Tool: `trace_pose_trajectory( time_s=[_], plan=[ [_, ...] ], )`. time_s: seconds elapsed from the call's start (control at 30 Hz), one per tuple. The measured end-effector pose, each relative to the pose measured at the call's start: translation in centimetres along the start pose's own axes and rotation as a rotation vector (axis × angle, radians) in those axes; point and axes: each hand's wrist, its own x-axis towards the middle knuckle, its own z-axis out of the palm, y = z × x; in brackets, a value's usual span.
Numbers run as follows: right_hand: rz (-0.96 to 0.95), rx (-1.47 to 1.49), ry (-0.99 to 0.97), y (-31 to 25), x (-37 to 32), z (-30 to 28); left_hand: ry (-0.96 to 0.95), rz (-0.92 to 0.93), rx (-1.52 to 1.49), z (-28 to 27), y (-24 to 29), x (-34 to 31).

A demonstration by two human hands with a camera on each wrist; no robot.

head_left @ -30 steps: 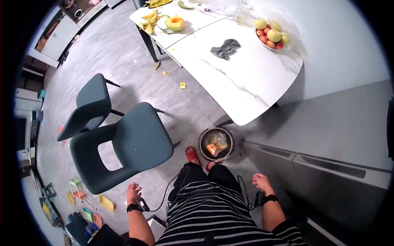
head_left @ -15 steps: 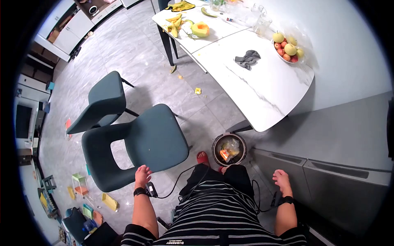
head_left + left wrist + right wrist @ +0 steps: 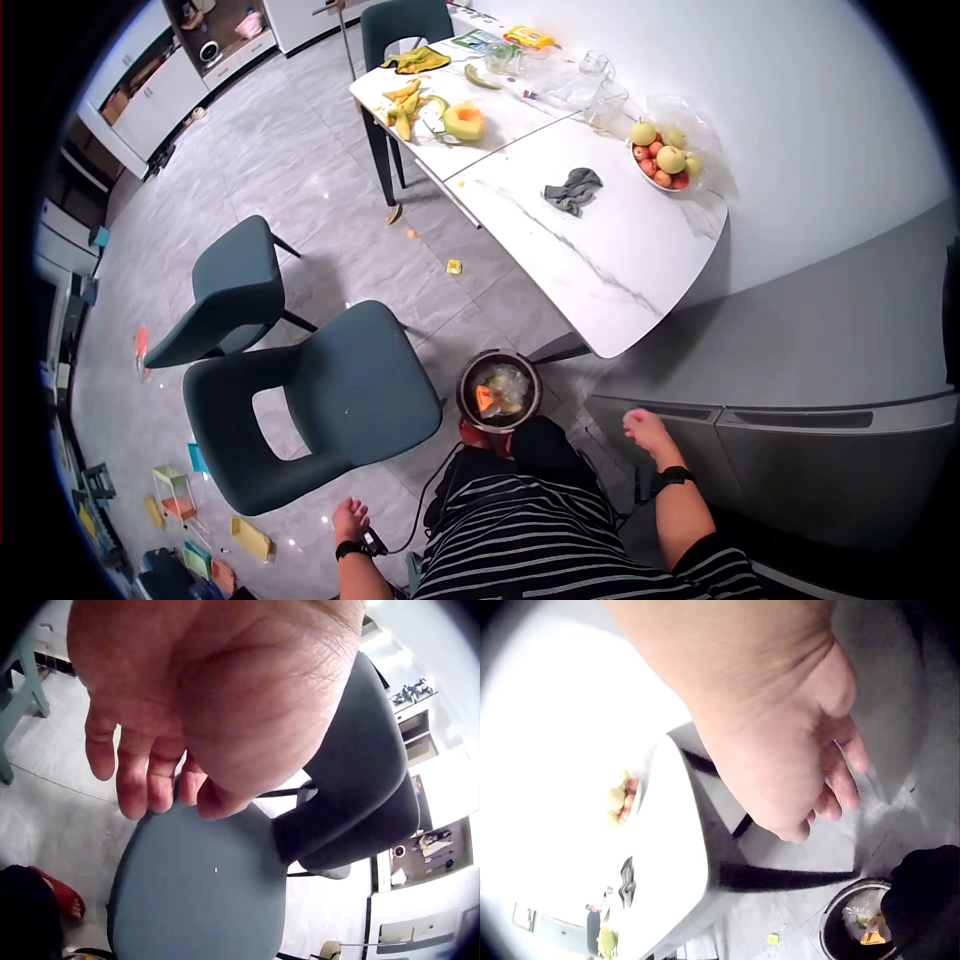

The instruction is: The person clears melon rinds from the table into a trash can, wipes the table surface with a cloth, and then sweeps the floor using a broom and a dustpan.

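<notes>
Left hand (image 3: 350,520), right hand (image 3: 648,432) empty, fingers loose; three blue-grey curved chairs (image 3: 370,390), farthest partly hidden behind white marbled table's (image 3: 640,270) far edge.

You can read no text, label, brand, number or sign in the head view or either wrist view.

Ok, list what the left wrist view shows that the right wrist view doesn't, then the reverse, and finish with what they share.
Only the left wrist view: the left hand, the blue-grey dining chair and a red open-toed slipper.

Only the right wrist view: the right hand, the white dining table, the crumpled grey cloth and the fruit.

Both: the grey tiled floor and a dark trouser leg.
</notes>
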Motion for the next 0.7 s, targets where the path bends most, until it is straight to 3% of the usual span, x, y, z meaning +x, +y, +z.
trace_pose_trajectory(
  time_s=[0.23, 0.5, 0.7],
  plan=[
    [-0.273, -0.101, -0.127, -5.0, 2.0, 4.4, 0.064, -0.083, -0.016, -0.1, -1.3, -1.0],
    [-0.384, -0.007, -0.177, -15.2, 2.9, 1.3, 0.071, 0.086, 0.032, 5.8, 7.0, -2.1],
    [-0.464, 0.146, -0.121, -18.4, 8.0, -1.7, 0.008, 0.154, 0.106, 11.1, 12.4, -2.7]
  ],
)
